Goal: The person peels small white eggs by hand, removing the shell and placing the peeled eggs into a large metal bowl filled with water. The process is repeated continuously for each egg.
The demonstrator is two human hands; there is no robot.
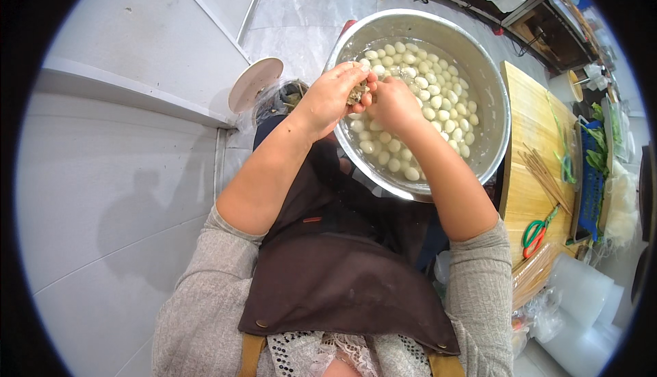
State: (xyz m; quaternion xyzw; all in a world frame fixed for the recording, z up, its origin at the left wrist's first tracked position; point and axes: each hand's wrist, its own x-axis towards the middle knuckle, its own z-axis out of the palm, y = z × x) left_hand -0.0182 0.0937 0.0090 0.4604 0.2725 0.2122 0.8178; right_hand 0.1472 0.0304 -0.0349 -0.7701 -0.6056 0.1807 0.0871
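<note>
A large metal basin (493, 120) stands before me, holding many small peeled eggs (436, 102), apparently quail eggs, in water. Over its left rim, my left hand (336, 92) is curled around crumpled, speckled eggshell (358, 93). Whether an egg is still inside the shell cannot be told. My right hand (396, 104) is beside it above the eggs, its fingertips close to the left fingers. Those right fingertips are mostly hidden behind the hand itself, so what they pinch does not show.
Left of the basin is a bag-lined bin (292, 92) beside a pale round lid (256, 84). On the right, a wooden tabletop (528, 115) bears wooden skewers (546, 179), scissors (534, 236) and a blue basket (589, 192) with green leaves. A white wall panel (128, 171) borders the left.
</note>
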